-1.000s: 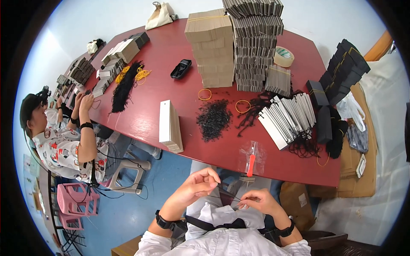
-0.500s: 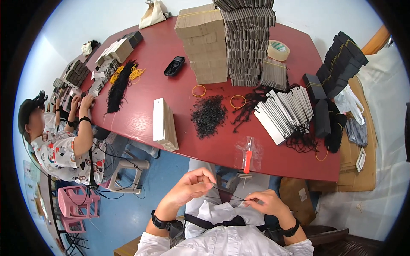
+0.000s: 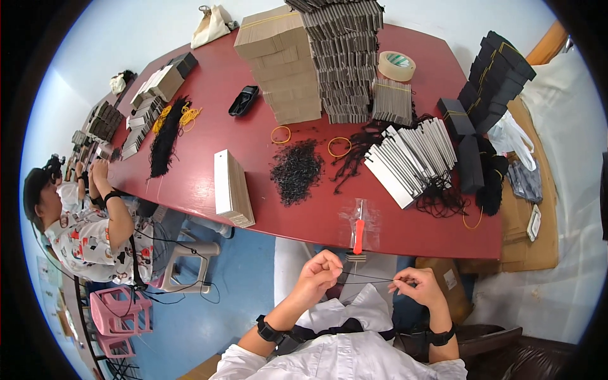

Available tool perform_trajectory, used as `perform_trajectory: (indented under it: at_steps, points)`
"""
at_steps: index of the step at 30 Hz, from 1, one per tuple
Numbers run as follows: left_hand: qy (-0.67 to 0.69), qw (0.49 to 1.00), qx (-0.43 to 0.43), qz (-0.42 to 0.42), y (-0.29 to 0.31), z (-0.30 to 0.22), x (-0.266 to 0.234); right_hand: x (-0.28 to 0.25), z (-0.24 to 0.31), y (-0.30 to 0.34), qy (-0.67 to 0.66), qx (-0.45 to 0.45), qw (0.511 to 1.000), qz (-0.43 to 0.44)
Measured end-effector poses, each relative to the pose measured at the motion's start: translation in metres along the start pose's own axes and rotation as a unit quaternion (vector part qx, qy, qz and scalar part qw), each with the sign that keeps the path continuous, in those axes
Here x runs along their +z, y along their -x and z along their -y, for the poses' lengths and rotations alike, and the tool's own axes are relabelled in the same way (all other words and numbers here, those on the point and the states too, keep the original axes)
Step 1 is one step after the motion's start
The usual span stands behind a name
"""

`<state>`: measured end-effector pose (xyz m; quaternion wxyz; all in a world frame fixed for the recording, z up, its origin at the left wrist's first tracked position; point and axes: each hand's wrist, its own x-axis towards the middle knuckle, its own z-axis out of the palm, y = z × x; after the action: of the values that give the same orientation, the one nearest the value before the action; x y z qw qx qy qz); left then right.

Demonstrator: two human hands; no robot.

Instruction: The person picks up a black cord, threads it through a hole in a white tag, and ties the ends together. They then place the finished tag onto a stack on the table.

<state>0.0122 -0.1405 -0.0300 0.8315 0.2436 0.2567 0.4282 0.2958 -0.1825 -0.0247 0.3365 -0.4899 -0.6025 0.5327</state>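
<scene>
A thin black cord (image 3: 368,277) stretches as a narrow loop above my lap, held at both ends. Its left end is pinched between the thumb and fingers of my left hand (image 3: 318,276). My right hand (image 3: 418,287) pinches the other end, fingertips closed. Just beyond the hands, a red-handled tool with a metal shaft (image 3: 359,237) lies under clear tape at the table's near edge. Several small stacked pieces (image 3: 355,257) sit at that edge below it. Further in lies a heap of small black parts (image 3: 296,172).
On the red table (image 3: 209,130) stand a block of white-topped cards (image 3: 232,190), fanned white cards with black cords (image 3: 411,161), tall cardboard stacks (image 3: 278,69) and a tape roll (image 3: 397,66). A co-worker (image 3: 85,231) sits at the left. Pink stools (image 3: 120,310) stand on the floor.
My hands have moved rightward and a little further apart, and the cord is now more level between them. My view has shifted slightly. The co-worker's hands have come closer together.
</scene>
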Motion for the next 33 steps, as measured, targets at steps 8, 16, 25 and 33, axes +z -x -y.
perform_trajectory:
  at_steps: [8, 16, 25, 33]
  points:
    - [0.040, 0.997, 0.053, -0.030, -0.003, 0.016, -0.004, -0.004, -0.004, -0.002, -0.049, 0.020, 0.999, -0.007]
    - [-0.214, 0.968, 0.117, -0.055, -0.010, 0.028, -0.002, 0.000, -0.035, -0.009, -0.087, 0.098, 0.991, -0.026]
    - [-0.625, 0.652, 0.414, -0.114, -0.017, 0.021, 0.005, 0.018, -0.106, -0.015, -0.113, 0.143, 0.983, -0.025]
    - [-0.654, 0.622, 0.416, -0.113, -0.015, 0.016, 0.013, 0.027, -0.106, -0.016, -0.114, 0.148, 0.982, -0.021]
